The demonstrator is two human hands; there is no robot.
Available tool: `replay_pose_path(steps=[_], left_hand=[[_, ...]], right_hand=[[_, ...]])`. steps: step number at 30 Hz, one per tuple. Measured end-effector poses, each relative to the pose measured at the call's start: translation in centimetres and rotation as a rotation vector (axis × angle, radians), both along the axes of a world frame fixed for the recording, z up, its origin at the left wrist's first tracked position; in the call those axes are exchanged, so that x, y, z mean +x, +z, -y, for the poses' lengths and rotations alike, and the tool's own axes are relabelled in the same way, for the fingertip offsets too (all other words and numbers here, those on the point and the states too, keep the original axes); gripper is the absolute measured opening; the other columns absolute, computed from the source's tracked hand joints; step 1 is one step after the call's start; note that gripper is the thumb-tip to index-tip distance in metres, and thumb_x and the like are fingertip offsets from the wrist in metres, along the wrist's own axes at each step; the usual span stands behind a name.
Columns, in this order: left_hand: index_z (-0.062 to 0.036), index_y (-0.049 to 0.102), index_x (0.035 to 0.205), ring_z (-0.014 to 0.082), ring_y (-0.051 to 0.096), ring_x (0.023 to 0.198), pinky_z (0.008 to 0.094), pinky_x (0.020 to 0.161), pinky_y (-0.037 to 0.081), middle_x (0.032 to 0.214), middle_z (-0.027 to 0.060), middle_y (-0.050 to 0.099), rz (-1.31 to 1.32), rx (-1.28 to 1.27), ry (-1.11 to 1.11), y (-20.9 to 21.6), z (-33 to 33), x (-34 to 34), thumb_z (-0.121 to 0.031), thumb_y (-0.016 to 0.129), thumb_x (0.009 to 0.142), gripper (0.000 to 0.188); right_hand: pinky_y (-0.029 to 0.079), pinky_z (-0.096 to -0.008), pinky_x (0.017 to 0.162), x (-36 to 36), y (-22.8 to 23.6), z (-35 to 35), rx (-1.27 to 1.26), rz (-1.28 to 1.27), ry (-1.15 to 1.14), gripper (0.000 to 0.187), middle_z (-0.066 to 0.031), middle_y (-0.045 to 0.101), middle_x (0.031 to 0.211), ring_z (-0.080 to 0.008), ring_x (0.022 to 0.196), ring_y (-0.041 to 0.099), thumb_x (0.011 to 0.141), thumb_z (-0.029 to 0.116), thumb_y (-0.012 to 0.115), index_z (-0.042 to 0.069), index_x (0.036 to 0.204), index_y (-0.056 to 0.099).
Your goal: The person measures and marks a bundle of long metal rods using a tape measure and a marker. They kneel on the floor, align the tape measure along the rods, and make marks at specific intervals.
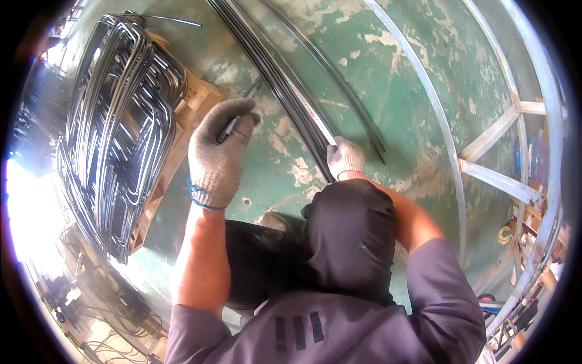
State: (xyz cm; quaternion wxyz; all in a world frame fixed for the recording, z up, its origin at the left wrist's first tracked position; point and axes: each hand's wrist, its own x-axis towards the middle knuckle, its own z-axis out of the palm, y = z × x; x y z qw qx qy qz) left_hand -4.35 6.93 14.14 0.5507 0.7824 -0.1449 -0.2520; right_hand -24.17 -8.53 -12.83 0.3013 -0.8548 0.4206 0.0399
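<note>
My left hand (pixel 218 148), in a knitted work glove with a blue-edged cuff, is raised over the floor. Its fingers close around a slim grey pen-like marker (pixel 228 130). Low in front of my knee, my gloved right hand (pixel 346 156) grips the near end of a white tape measure blade (pixel 310 113). The blade runs away from me along a bundle of long dark metal tubes (pixel 285 100) lying on the floor. The fingertips of my right hand are partly hidden beside the tube ends.
More dark tubes (pixel 339 84) lie apart, to the right of the bundle. Bent metal tubes (pixel 115 115) are heaped on a wooden pallet (pixel 197 97) at left. A pale metal frame (pixel 445 121) curves along the right. The green floor (pixel 418 182) has worn paint.
</note>
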Motion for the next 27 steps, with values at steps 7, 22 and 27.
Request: replay_pose_path(steps=[7,22,27], left_hand=[[-0.0003,0.077,0.126,0.0151,0.074,0.11,0.0308,0.1,0.059,0.112,0.0038,0.078,0.066,0.03,-0.031,-2.1,-0.2,0.0,0.001,0.074,0.103,0.023],[-0.0031,0.078,0.126,0.0111,0.071,0.105,0.0311,0.098,0.057,0.115,0.0077,0.082,-0.046,0.102,-0.142,-4.1,2.4,-2.6,-0.01,0.074,0.105,0.023],[-0.003,0.078,0.126,0.0111,0.072,0.105,0.0316,0.098,0.057,0.113,0.0085,0.082,-0.054,0.104,-0.141,-4.2,2.5,-2.6,-0.01,0.074,0.105,0.023]], right_hand=[[0.061,-0.0589,0.085,-0.1,-1.1,-0.8,-0.109,0.092,-0.003,0.019,-0.02,0.078,0.101,-0.0454,0.097,0.076,0.096,0.027,0.074,0.011,0.107,0.075],[0.058,-0.0578,0.087,0.0,-1.0,-1.0,-0.146,0.128,-0.065,0.016,-0.021,0.076,0.098,-0.0457,0.097,0.073,0.095,0.02,0.071,0.005,0.101,0.073],[0.056,-0.0571,0.086,-0.8,-0.4,-0.8,-0.288,0.261,-0.022,0.015,-0.0212,0.073,0.099,-0.0456,0.097,0.07,0.095,0.014,0.071,0.003,0.104,0.071]])
